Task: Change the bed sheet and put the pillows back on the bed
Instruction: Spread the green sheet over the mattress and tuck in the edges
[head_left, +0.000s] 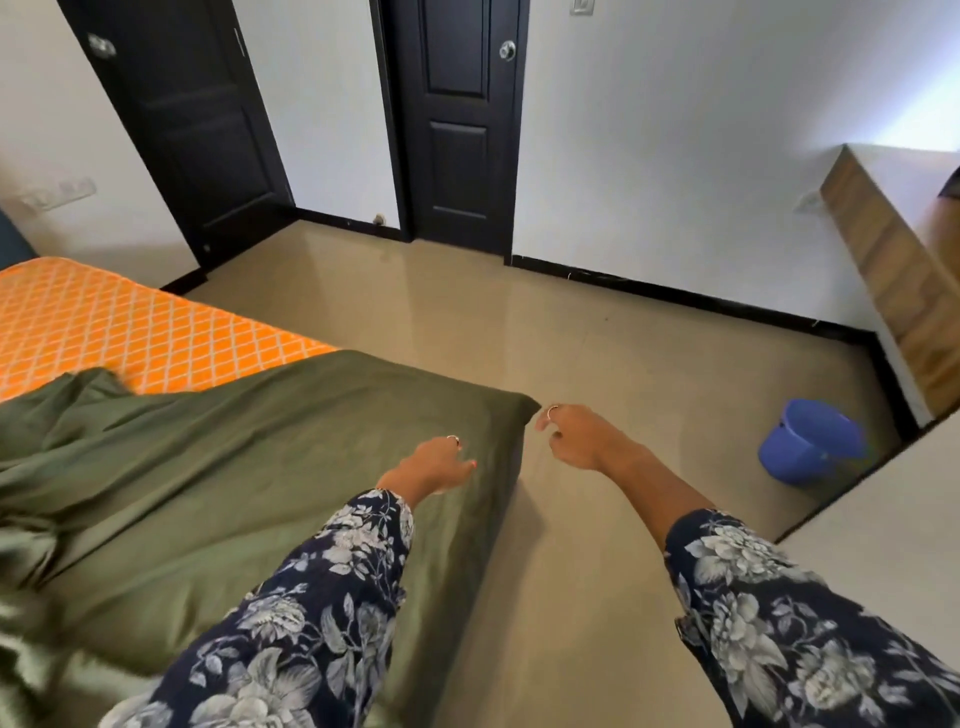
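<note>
Room: white walls, two dark doors (457, 119) at the far side, beige floor (597, 353).
Mattress: orange quilted mattress (119, 327), bare at the far left.
Bed sheet: olive green bed sheet (249, 467) covers the near part of the bed, bunched at the left, its far right corner pulled over the mattress corner.
Left hand: left hand (434, 462) lies on the sheet just near of that corner, fingers loose, grip holding nothing.
Right hand: right hand (576, 436) hovers right of the corner, off the bed edge; fingers slightly curled, fingertips just beside the sheet corner, grip empty.
Right side: blue bucket (810, 441) on the floor, wooden-edged table (893, 270) beyond.
</note>
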